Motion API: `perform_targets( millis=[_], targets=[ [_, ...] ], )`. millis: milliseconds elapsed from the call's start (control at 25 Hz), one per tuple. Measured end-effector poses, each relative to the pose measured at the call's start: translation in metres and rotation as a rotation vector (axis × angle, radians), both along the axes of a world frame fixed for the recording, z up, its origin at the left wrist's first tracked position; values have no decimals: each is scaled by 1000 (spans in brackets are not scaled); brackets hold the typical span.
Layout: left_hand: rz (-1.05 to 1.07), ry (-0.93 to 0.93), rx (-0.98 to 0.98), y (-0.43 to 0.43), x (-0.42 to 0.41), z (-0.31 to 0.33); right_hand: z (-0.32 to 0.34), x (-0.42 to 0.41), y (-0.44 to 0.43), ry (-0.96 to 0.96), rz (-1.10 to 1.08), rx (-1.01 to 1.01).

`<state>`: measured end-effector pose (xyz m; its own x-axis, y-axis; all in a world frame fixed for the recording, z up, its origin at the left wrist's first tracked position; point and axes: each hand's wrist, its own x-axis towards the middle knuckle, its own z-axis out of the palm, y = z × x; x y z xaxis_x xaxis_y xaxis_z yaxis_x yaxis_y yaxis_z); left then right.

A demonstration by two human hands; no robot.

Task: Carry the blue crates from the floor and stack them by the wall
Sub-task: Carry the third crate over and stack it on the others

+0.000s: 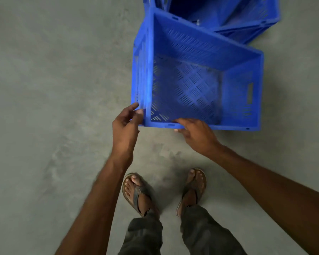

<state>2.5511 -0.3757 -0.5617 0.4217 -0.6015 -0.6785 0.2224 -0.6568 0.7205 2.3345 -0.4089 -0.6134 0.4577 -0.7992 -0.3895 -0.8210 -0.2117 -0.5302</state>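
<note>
Over the grey floor (53, 89), close in front of the person, the blue crate (219, 127) is held by its near edge: the near left corner is pinched between thumb and fingertips of the left hand (124, 126), and the near rim is gripped by the curled right hand (195, 134). A steadier lift would likely be had with the hands set wider apart and a fuller hold taken. The second crate (228, 13) close behind should be cleared as it is raised.

Far crate (238, 13) is cut off by the top edge and partly hidden by near crate (206, 43). Fingertips of right hand (197, 134) are partly hidden at its near rim. Its left wall is blurred. Legs (145, 234) are cropped at the bottom.
</note>
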Motion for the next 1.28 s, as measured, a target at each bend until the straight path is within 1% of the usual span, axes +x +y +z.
perform_targets(
  millis=[120, 240, 360, 440, 560, 640, 720, 880, 1040, 1200, 1280],
  targets=[
    [-55, -6, -100, -24, -31, 62, 59, -26, -5, -80, -97, -39],
    [-162, 49, -165, -39, -58, 110, 112, -49, -8, -105, -205, -126],
    [-315, 98, -194, -49, -89, 146, 141, -78, 2, -132, -401, -86],
    [-395, 77, -232, -57, -111, 160, 148, -94, 15, -169, -505, -40],
    [-513, 5, -253, -75, -137, 171, 155, -109, 23, -271, -617, 18],
    [-612, -44, -243, -85, -152, 175, 163, -117, 23, -373, -680, 123],
    [-687, -82, -237, -90, -165, 176, 171, -122, 26, -463, -699, 235],
    [-751, -25, -208, -90, -182, 173, 191, -119, 40, -577, -767, 314],
    [-871, -31, -146, -99, -199, 179, 213, -118, 56, -915, -1028, 582],
    [-918, -51, -135, -114, -219, 188, 217, -126, 69, -999, -1095, 678],
    [-919, -36, -112, -118, -230, 186, 218, -132, 71, -1089, -1098, 721]
  ],
)
